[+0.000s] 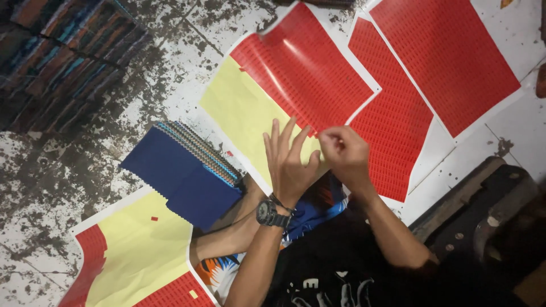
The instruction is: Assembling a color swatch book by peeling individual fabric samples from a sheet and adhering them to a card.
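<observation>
Both hands meet over a half-peeled red sticker sheet [296, 74] on its yellow backing: left hand [289, 162] flat, fingers spread; right hand [343, 152] pinched, its contents too small to tell. Blue fabric swatches [185, 176] lie just beside.

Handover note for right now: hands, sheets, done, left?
Left hand, wearing a watch, lies open and flat on the sticker sheet.
Right hand is pinched shut at that sheet's red edge; what it pinches is too small to tell.
Done: that sheet's near half is stripped to yellow backing.
Left: its red half, plus two full red sheets.
Fabric swatch stack sits beside.
</observation>
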